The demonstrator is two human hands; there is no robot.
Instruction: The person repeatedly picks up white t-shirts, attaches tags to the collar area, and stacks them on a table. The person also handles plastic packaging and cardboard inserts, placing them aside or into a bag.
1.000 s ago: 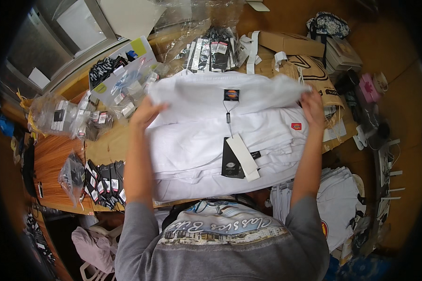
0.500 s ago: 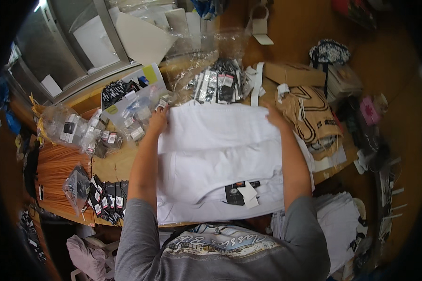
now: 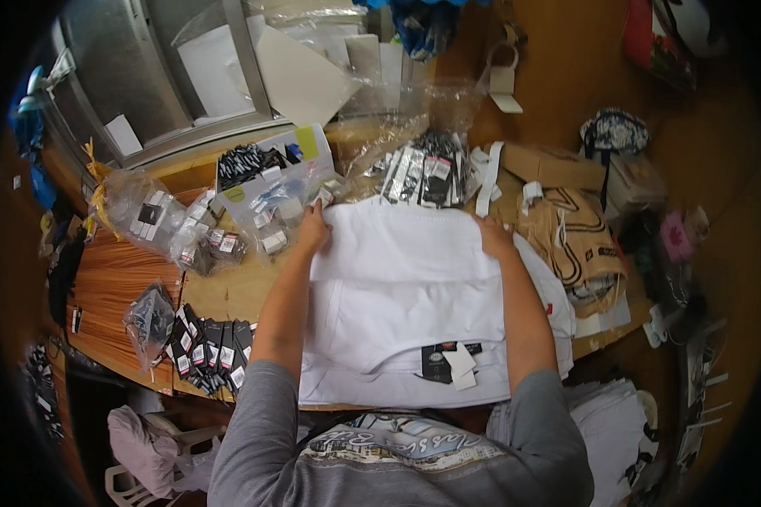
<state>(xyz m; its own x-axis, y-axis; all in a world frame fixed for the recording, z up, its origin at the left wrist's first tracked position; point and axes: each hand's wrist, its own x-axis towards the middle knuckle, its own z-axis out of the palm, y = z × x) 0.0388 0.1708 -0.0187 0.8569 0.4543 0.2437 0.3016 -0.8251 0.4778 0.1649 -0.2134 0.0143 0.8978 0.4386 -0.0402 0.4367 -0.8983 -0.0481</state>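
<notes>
A white folded garment (image 3: 410, 287) lies flat on the wooden table (image 3: 220, 291) in front of me, on top of other white garments. A black label with white hang tags (image 3: 448, 362) sits at its near edge. My left hand (image 3: 314, 228) presses on the garment's far left corner. My right hand (image 3: 492, 235) rests on the far right corner. Both hands lie flat on the cloth, fingers spread, with nothing gripped that I can make out.
Clear bags of small black-and-white packets (image 3: 173, 224) lie at the left. Rows of black packets (image 3: 207, 346) sit at the near left. More packets (image 3: 423, 173) lie beyond the garment. A brown patterned bag (image 3: 571, 241) stands at the right. White garments (image 3: 609, 422) are stacked lower right.
The garment's upper half, held up a second ago, has been folded down away from me and now lies flat. Both hands moved to its far corners.
</notes>
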